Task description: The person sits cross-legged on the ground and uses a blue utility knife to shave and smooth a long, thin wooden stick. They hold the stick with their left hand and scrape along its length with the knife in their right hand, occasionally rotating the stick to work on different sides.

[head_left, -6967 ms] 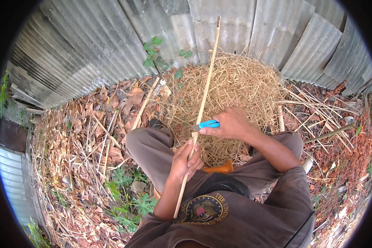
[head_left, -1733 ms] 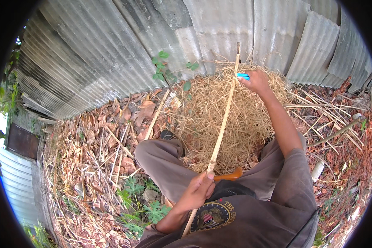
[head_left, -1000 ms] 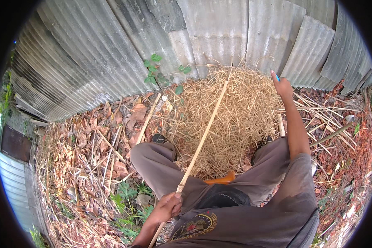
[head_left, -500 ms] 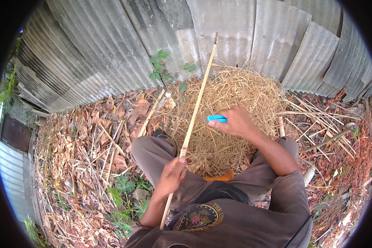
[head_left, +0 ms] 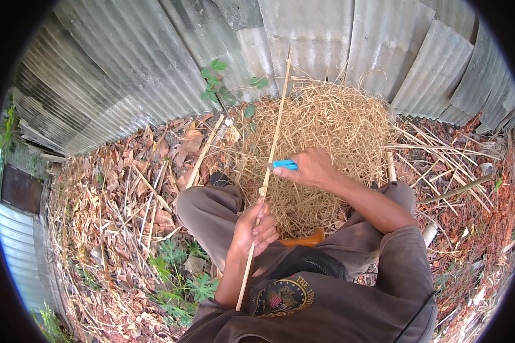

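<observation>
My left hand (head_left: 254, 228) grips a long thin bamboo stick (head_left: 272, 146) near its lower part; the stick slants up and away toward the metal wall. My right hand (head_left: 309, 168) holds a small knife with a blue handle (head_left: 284, 164), its blade end resting against the stick just above my left hand. Both hands hover over my knees, above a heap of pale shavings (head_left: 326, 131).
A corrugated metal wall (head_left: 154, 63) curves around the back. Dry leaves and loose sticks (head_left: 137, 194) cover the ground at left, split canes (head_left: 440, 154) lie at right. A small green plant (head_left: 217, 86) grows by the wall. An orange object (head_left: 303, 239) shows between my legs.
My right hand with the knife swung out far along the stick toward the wall, then came back close to my left hand. My left hand slid up the stick.
</observation>
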A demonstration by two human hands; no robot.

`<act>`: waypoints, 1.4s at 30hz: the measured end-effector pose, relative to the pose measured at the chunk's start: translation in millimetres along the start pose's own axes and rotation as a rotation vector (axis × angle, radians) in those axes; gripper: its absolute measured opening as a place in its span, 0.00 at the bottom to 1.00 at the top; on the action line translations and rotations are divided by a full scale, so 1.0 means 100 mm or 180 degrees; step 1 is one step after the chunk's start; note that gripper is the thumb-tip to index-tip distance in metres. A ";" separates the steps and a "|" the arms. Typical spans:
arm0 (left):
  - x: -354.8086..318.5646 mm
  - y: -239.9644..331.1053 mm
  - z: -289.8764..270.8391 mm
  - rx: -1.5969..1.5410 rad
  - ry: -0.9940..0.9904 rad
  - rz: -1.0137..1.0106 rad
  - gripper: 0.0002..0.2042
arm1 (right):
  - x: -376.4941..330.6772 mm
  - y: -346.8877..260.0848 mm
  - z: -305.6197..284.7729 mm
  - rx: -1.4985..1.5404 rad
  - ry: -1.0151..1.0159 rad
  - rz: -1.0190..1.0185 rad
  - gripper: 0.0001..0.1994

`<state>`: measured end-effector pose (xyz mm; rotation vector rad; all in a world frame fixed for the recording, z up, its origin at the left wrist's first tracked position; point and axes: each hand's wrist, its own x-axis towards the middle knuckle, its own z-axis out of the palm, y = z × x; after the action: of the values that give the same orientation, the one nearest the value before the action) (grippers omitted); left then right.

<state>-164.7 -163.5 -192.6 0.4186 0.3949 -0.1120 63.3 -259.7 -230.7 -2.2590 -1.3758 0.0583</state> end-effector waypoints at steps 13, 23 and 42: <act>-0.31 -0.02 0.04 0.0772 0.0216 0.0061 0.15 | 0.00 -0.01 -0.02 0.0057 0.0085 0.0092 0.40; -0.49 -0.21 0.24 0.1186 0.0266 -0.0401 0.17 | 0.29 0.79 -0.67 -0.0239 0.0473 0.1541 0.40; -0.96 -0.11 0.12 0.1488 0.0455 -0.0838 0.17 | -0.03 2.25 -0.89 -0.1485 0.1218 0.0731 0.35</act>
<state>-250.8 -176.2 -149.3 0.8376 0.5657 -0.4375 272.7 -379.8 -249.6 -2.6131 -0.9948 -0.6467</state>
